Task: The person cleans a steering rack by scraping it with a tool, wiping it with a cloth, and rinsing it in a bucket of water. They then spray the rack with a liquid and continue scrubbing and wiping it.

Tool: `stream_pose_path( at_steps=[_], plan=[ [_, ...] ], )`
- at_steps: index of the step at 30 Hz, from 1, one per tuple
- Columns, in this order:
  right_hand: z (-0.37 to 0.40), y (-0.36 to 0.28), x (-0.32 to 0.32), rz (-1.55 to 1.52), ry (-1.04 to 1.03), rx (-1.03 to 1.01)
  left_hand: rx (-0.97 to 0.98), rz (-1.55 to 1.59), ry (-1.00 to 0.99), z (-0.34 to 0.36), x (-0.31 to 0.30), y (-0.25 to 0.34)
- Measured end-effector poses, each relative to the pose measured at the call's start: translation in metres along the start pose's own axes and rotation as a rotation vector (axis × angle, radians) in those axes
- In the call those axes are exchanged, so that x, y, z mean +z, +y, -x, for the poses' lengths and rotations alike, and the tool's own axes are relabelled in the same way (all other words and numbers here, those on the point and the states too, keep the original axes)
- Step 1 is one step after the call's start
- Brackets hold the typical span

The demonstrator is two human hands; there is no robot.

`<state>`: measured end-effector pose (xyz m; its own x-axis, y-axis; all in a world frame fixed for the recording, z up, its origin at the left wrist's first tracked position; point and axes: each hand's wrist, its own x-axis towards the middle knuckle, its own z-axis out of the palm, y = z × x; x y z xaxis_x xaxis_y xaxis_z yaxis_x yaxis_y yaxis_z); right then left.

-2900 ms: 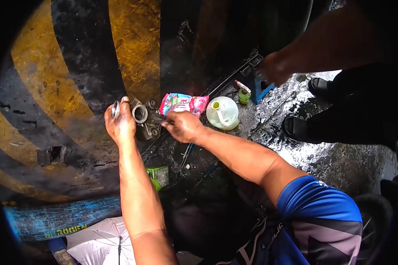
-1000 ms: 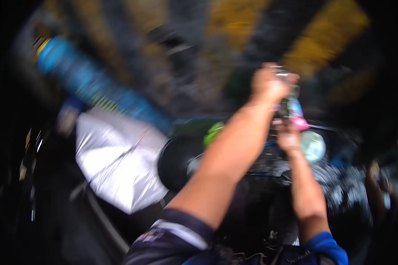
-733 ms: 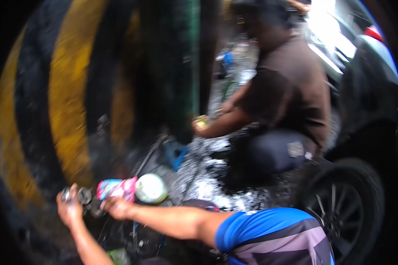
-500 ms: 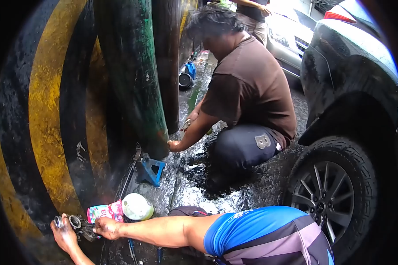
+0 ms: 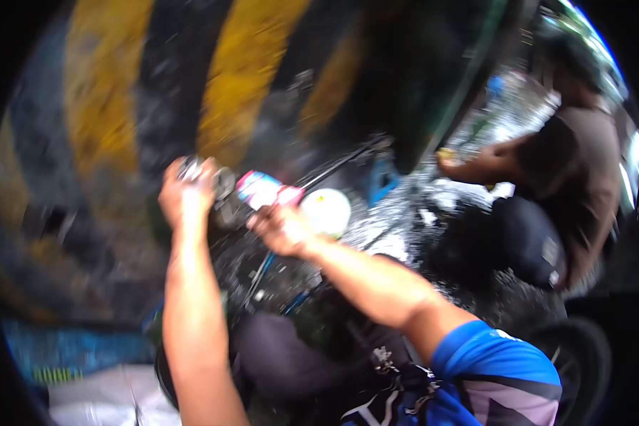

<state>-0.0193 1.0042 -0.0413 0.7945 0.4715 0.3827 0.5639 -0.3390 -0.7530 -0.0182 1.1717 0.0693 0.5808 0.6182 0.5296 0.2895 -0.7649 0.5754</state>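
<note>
My left hand (image 5: 184,192) is closed around a small round silvery metal part (image 5: 191,169), held near the striped wall. Just right of it a dark metal assembly with a ring-shaped opening (image 5: 224,183) rests low against the wall. My right hand (image 5: 280,228) is beside that assembly, its fingers bent and blurred by motion; whether something small is in them cannot be made out. A pink and blue packet (image 5: 261,190) lies directly above my right hand, and a white and pale green round container (image 5: 326,211) stands to its right.
A yellow and black striped wall (image 5: 245,64) rises in front. A blue stand (image 5: 383,181) and a dark bar (image 5: 341,160) are beyond the container. Another person (image 5: 575,163) crouches on the wet ground at right, near a tire (image 5: 579,362). A silvery sheet (image 5: 99,397) lies lower left.
The view has swung left and down, so everything appears shifted right. My left hand still holds the metal part; my right hand has moved off the dark assembly, toward the packet.
</note>
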Motion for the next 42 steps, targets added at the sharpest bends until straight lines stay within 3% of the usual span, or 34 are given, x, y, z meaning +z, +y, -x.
stream_pose_path(
  at_steps=[1, 2, 3, 5, 7, 8, 9, 11, 12, 13, 16, 19, 23, 26, 29, 31, 33, 37, 39, 42],
  plan=[
    [-0.009, -0.028, -0.022, -0.230, -0.100, 0.219, -0.027, 0.104, -0.046, -0.002, 0.005, -0.009],
    [-0.017, -0.026, -0.013, -0.361, -0.053, 0.112, -0.018, 0.009, -0.051, -0.001, -0.003, 0.004],
    [-0.019, -0.026, -0.007, -0.484, -0.072, 0.142, -0.004, -0.074, -0.076, 0.001, -0.011, 0.017],
    [-0.001, -0.002, 0.002, -0.251, -0.239, 0.161, -0.062, -0.002, -0.134, -0.001, -0.012, 0.020],
    [0.013, 0.068, 0.058, -0.701, -0.113, 0.186, -0.147, -0.035, -0.178, -0.004, -0.015, 0.019],
    [0.010, 0.035, 0.021, -0.414, -0.181, 0.240, -0.158, -0.043, -0.159, -0.001, -0.016, 0.018],
    [-0.002, 0.007, -0.005, -0.244, -0.131, 0.153, -0.163, -0.042, -0.139, -0.002, -0.013, 0.019],
    [-0.018, -0.014, 0.004, -0.543, 0.002, 0.133, -0.142, -0.072, -0.119, 0.000, -0.007, 0.020],
    [-0.013, -0.010, 0.010, -0.344, -0.177, 0.182, -0.117, -0.093, -0.096, 0.001, -0.008, 0.021],
    [-0.002, -0.009, 0.003, -0.206, -0.180, 0.237, -0.098, -0.102, -0.101, 0.001, -0.010, 0.025],
    [0.019, 0.051, 0.030, -0.341, -0.168, 0.141, -0.153, -0.088, -0.188, 0.000, -0.014, 0.019],
    [-0.017, -0.017, -0.039, -0.153, -0.212, 0.106, 0.019, -0.195, -0.097, 0.005, -0.008, 0.024],
    [-0.046, -0.024, -0.062, 0.180, -0.278, -0.225, 0.005, -0.227, -0.302, -0.001, -0.021, 0.044],
    [-0.078, -0.032, -0.081, 0.437, -0.398, -0.360, 0.049, -0.212, -0.284, 0.004, -0.016, 0.053],
    [-0.064, -0.043, -0.091, 0.504, -0.531, -0.327, 0.064, -0.176, -0.283, 0.003, -0.012, 0.059],
    [-0.061, -0.043, -0.089, 0.624, -0.772, -0.228, 0.071, -0.190, -0.271, 0.001, -0.009, 0.059],
    [-0.066, -0.031, -0.088, 0.727, -0.752, -0.171, 0.061, -0.214, -0.246, -0.001, -0.005, 0.064],
    [-0.052, -0.026, -0.103, 0.590, -0.678, -0.102, 0.047, -0.234, -0.254, -0.004, 0.003, 0.064],
    [-0.055, -0.039, -0.109, 0.469, -0.494, -0.130, 0.047, -0.239, -0.239, -0.007, 0.009, 0.062],
    [-0.081, -0.027, -0.105, 0.413, -0.574, -0.012, 0.143, -0.203, -0.202, -0.001, 0.013, 0.064]
  ],
)
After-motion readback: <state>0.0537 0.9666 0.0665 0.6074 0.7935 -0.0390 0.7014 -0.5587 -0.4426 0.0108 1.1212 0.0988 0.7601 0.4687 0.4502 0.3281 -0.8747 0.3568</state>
